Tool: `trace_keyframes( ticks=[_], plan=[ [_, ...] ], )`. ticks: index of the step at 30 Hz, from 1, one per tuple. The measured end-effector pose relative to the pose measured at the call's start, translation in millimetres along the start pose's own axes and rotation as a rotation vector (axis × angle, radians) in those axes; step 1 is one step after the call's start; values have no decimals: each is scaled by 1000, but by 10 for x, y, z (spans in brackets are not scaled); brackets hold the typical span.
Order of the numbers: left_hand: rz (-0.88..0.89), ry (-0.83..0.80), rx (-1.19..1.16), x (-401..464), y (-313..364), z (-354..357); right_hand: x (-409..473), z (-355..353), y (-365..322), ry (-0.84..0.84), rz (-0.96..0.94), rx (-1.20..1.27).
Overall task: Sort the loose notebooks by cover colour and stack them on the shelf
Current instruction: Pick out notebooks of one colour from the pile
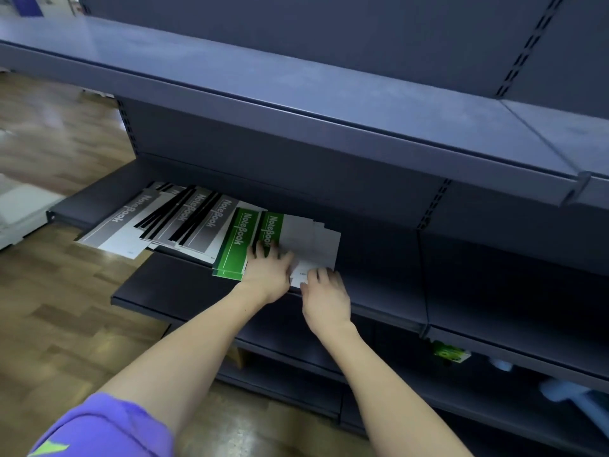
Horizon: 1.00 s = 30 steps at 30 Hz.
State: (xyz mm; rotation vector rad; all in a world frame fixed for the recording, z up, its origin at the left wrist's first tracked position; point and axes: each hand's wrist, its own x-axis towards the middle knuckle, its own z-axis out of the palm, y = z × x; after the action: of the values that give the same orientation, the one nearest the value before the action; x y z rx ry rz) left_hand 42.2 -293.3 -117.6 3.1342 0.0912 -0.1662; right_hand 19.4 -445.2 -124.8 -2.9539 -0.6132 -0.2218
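On the dark shelf (184, 285) we are squaring the green notebooks (230, 249) — left hand (268, 272) and right hand (324, 293) rest on them, fingers spread. Next, we judge — the grey notebooks (171, 222) need gathering beside them

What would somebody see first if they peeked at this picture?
Probably the bright green notebooks lying on the dark shelf, with both hands on them: the left hand and the right hand. To their left, grey notebooks lie fanned out in a messy pile, some hanging over the shelf's edge.
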Motion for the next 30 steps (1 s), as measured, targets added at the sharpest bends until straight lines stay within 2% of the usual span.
trace_keyframes(
  ticks=[5,13,18,22,26,30],
  plan=[
    [39,-13,8,-127,80,-28,-190,-240,277,-18,-65,-65],
    [-78,-76,-36,-286,169,-54,-596,-455,1118,-132,70,-20],
    [141,-3,-1,-360,492,-46,-740,-464,1199,-143,77,5],
    [243,24,-201,-407,672,-116,-872,-473,1279,-132,80,-35],
    [221,65,-261,-494,779,-77,-995,-435,1311,-117,222,281],
    [93,58,-277,-576,932,-29,-974,-436,1248,13,469,563]
  ],
)
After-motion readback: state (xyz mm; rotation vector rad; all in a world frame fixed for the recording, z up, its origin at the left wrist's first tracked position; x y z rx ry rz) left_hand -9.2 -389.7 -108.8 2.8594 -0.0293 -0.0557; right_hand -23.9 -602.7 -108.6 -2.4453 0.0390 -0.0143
